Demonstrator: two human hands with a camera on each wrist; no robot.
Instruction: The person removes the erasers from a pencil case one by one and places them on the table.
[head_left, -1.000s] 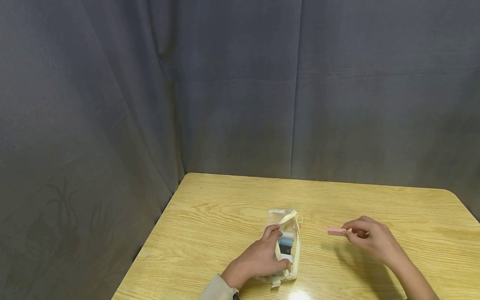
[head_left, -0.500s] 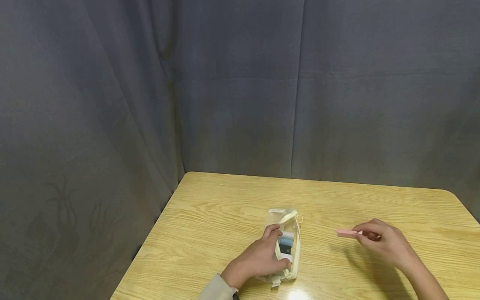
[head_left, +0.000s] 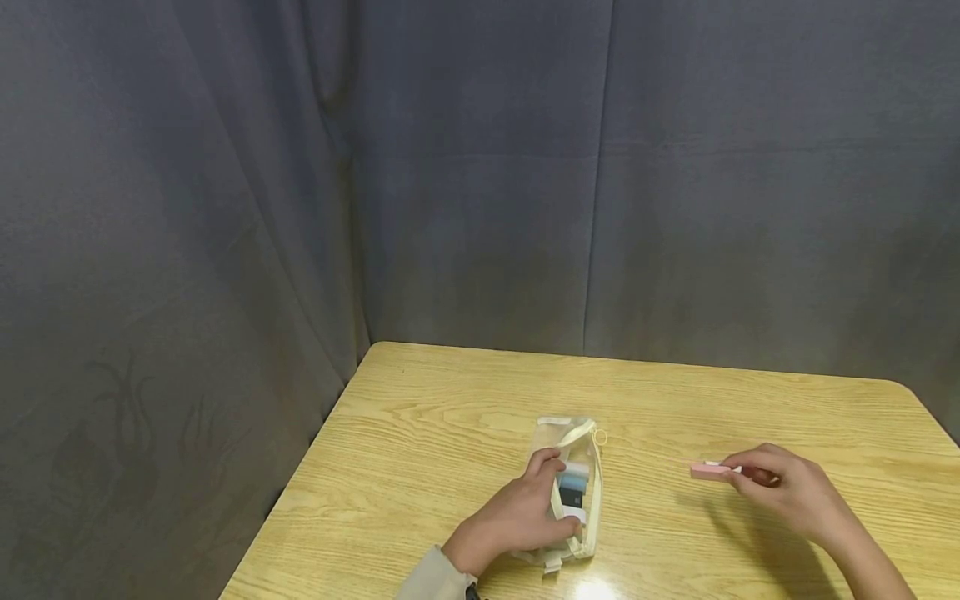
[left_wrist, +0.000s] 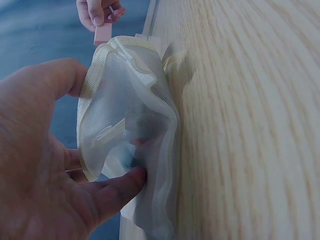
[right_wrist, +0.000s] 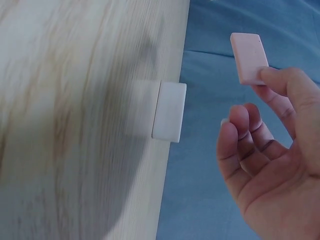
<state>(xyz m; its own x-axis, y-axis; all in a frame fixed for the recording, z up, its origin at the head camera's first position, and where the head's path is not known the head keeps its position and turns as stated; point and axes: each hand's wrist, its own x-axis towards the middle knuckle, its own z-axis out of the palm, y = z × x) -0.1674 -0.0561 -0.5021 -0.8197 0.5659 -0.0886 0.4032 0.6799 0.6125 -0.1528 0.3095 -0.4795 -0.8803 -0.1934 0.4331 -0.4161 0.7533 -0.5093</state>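
A see-through mesh zip pouch (head_left: pixel 597 517) with cream edging lies on the table, its mouth spread wide. My left hand (head_left: pixel 517 510) holds it by the opening, one finger reaching into the mouth in the left wrist view. Inside show a light-blue block (head_left: pixel 573 483), a black block (head_left: pixel 571 497) and white ones. To the right of the pouch, my right hand (head_left: pixel 787 492) pinches a pink eraser (right_wrist: pixel 250 57) by one end between thumb and fingers, above the table. A white eraser (right_wrist: pixel 170 112) lies on the tabletop near that hand, mostly hidden in the head view.
The wooden table (head_left: pixel 450 400) has rounded far corners and a wood-grain top. Grey-blue curtains (head_left: pixel 480 208) hang behind it and along its left side. A ring pull (head_left: pixel 600 437) sits at the pouch's far end.
My right hand has moved to the right, away from the pouch, with the pink eraser in its fingers. White has come into sight beside it. The left hand and pouch stay put.
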